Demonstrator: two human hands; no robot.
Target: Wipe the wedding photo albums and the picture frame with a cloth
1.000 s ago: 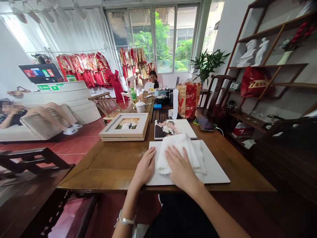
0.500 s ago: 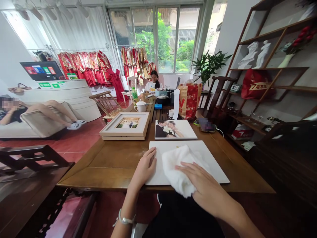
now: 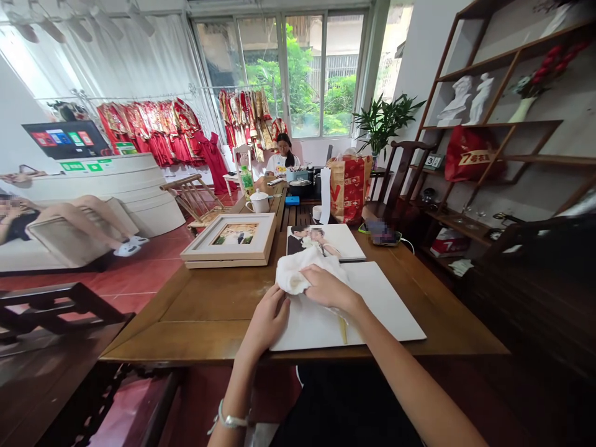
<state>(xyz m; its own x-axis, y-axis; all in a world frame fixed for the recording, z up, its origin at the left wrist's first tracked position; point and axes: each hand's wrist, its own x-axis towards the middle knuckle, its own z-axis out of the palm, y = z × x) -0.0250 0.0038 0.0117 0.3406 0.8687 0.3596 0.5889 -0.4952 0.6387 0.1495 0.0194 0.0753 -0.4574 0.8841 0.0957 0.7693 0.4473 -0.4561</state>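
Observation:
A blank white panel (image 3: 386,310) lies flat on the wooden table in front of me, with a yellowish streak (image 3: 343,330) near its front edge. My left hand (image 3: 269,320) rests along the panel's left edge, fingers stretched and not curled around it. My right hand (image 3: 328,288) is pressed onto a bunched white cloth (image 3: 291,273), its fingers closed into the fabric. That cloth covers the panel's far left corner and overlaps the front of a photo print of a couple (image 3: 347,239). The cloth's near edge touches or nearly touches my left fingertips.
Stacked picture frames (image 3: 228,257) sit at the left of the table (image 3: 205,310). Behind are a white lidded mug (image 3: 257,202), a red paper bag (image 3: 350,189) and a phone (image 3: 382,233) on a cable. One person sits at the far end; another lies on a sofa at left.
My right hand has slid the cloth away from me and leftward, to the panel's far left corner, baring its front part and the yellowish streak. My left hand stays at the left edge.

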